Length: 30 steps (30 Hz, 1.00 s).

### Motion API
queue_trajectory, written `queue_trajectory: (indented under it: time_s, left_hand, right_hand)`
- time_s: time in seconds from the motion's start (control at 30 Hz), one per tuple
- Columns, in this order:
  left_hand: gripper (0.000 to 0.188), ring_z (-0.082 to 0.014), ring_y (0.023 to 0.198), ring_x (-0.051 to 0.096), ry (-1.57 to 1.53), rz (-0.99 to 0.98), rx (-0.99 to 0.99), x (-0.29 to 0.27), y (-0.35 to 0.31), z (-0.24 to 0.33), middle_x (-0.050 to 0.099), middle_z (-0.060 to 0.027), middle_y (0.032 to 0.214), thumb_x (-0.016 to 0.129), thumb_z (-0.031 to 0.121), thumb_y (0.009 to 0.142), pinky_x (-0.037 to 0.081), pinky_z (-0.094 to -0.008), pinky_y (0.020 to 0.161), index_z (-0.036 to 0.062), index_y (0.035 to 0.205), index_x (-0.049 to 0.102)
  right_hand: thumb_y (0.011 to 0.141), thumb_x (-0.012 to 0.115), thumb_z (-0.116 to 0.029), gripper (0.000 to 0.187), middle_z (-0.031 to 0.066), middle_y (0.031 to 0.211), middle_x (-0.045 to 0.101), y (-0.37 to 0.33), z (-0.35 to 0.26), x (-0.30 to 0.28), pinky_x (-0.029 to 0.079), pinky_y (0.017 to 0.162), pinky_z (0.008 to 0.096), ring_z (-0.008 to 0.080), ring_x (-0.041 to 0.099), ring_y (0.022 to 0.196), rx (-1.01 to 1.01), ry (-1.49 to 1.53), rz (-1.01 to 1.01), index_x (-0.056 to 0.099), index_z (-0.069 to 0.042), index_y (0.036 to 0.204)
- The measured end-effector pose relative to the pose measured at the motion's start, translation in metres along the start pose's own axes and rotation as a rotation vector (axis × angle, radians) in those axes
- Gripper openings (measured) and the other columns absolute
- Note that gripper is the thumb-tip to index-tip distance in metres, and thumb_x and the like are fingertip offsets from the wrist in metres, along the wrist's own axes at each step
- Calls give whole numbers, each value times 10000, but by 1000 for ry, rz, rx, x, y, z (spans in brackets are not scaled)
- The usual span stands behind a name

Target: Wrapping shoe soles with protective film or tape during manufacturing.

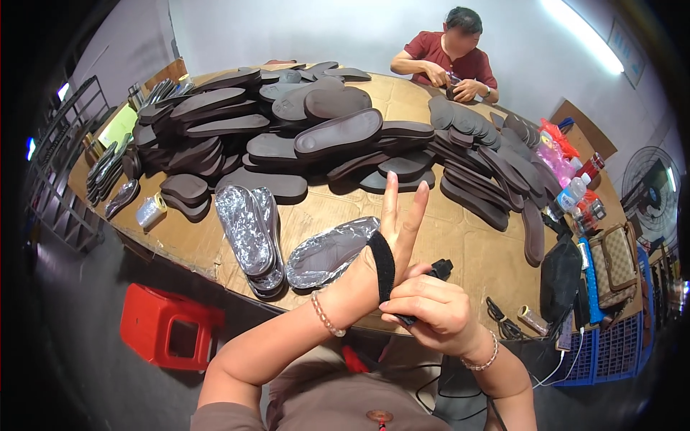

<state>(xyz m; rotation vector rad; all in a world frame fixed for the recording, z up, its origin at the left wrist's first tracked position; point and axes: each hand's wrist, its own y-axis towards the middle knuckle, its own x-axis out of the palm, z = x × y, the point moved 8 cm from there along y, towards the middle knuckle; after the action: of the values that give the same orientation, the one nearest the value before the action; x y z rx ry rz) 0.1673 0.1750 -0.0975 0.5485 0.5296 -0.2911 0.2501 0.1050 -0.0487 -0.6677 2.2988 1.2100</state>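
My left hand (402, 241) is raised over the table's near edge, two fingers stretched upward and apart. A black fabric strap (384, 264) loops around it. The fingers of my right hand (435, 307) are closed on the strap's lower end. A small black piece (441, 270) sticks out above my right hand; its kind is unclear. Beside my left wrist lies a dark shoe sole in clear plastic wrap (323, 253). Further left is a stack of wrapped soles (246, 228).
Bare dark soles (338, 133) lie in large heaps across the cardboard-covered table (474, 266). A person in a red shirt (449, 61) works at the far side. Bottles (573, 194), a bag (614, 266) and cables (503, 320) line the right. A red stool (165, 327) stands left.
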Motion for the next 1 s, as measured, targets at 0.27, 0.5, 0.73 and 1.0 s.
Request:
queue_trajectory:
  time_s: [0.27, 0.5, 0.73, 1.0]
  left_hand:
    - [1075, -558, 1537, 155, 338, 226, 208, 3, 12, 12, 28, -348, 1680, 759, 256, 857, 306, -622, 1192, 114, 1676, 77]
    - [727, -365, 1379, 535, -29, -64, 80, 31, 18, -19, 435, -282, 1548, 704, 18, 903, 518, -361, 1070, 58, 1569, 413]
    - [714, -301, 1353, 558, -926, -81, -332, 29, 12, -24, 451, -216, 1546, 684, 2, 965, 546, -380, 1046, 81, 1595, 357]
    - [741, -423, 1354, 542, 46, -116, -28, 15, -1, -8, 417, -328, 1521, 631, -19, 897, 540, -426, 1007, 92, 1587, 385]
  right_hand:
    - [814, 799, -51, 222, 104, 919, 703, 5, -8, 25, 568, 721, 371, 276, 691, 819, -42, 118, -83, 710, -23, 1015]
    - [826, 793, -7, 180, 99, 924, 729, 11, -6, 12, 580, 732, 363, 274, 716, 833, 58, 215, -95, 720, -28, 989]
    - [810, 827, -8, 185, 109, 928, 765, 19, 0, -4, 572, 735, 334, 238, 742, 825, 117, 169, -131, 760, -46, 979]
    - [728, 823, -80, 247, 54, 915, 701, 34, -24, 9, 550, 758, 371, 237, 683, 858, -161, -78, -157, 759, -76, 968]
